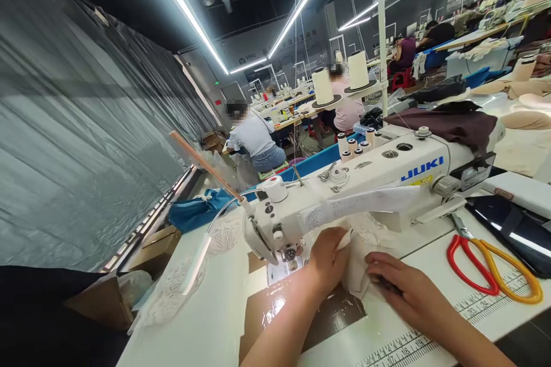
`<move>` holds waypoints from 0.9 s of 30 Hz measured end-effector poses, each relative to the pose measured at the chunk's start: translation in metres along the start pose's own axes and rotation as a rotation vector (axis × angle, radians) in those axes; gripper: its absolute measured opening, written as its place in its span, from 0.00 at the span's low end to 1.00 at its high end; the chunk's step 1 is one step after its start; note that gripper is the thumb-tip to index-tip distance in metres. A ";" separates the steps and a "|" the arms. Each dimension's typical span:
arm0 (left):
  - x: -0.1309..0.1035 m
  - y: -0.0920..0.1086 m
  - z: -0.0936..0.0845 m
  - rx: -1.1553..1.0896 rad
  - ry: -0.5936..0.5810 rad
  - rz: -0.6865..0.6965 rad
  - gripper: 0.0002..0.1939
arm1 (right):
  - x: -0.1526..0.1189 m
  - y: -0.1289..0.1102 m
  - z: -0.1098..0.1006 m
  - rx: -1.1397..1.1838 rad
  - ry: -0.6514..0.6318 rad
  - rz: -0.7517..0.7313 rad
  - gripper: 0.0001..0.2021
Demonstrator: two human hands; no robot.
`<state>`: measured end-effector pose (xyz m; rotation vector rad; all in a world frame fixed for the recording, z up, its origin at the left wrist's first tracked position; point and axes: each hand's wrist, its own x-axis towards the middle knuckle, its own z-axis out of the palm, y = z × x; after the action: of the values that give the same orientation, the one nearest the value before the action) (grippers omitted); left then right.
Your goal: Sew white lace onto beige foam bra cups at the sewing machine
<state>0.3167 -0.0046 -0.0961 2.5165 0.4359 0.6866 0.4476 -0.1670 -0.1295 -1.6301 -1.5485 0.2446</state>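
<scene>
1. The left hand (329,258) is closed, its curled fingers clamped on a soft cream piece of fabric (356,266); the back of the hand faces the camera, and a pale edge of the cloth sticks out beyond the fingertips.
2. The left forearm (279,321) comes in from the bottom edge and slants up and to the right, passing over a glossy brown panel (336,318) on the white bench (215,309).
3. The right hand (402,289) is bent at the fingers, which point left toward the cloth; they are closed around a small dark object (387,285), mostly hidden, so its kind cannot be told. Whether these fingertips touch the cloth is also unclear.
4. The right forearm (460,327) reaches up and left from the lower right corner, above a black printed ruler scale (396,350).
5. The cream fabric hangs between the two hands, in front of the white sewing machine (370,175) with blue lettering and to the right of its needle area.
6. A long strip of white paper (361,206) runs along the machine's front, above both hands.
7. Scissors with red and orange handles (491,266) lie on the bench to the right of the right hand.
</scene>
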 end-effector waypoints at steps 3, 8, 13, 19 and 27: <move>-0.032 0.026 -0.022 -0.044 0.061 0.211 0.14 | 0.003 -0.010 0.006 -0.147 -0.180 -0.003 0.14; -0.096 0.054 -0.064 -0.317 0.114 0.147 0.07 | -0.009 0.006 0.020 -0.317 -0.174 -0.061 0.15; -0.145 0.047 -0.096 -0.853 -0.021 -0.405 0.17 | -0.020 0.037 0.028 -0.400 -0.109 -0.327 0.16; -0.185 0.027 -0.101 -1.070 0.122 -0.573 0.21 | -0.023 0.010 0.044 -0.111 0.034 -0.221 0.22; -0.195 0.030 -0.093 -1.257 0.138 -0.469 0.29 | 0.005 -0.122 0.106 0.233 -0.261 -0.184 0.29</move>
<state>0.1110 -0.0763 -0.0855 1.1405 0.4214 0.6394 0.2908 -0.1322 -0.1106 -1.3043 -1.7798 0.5342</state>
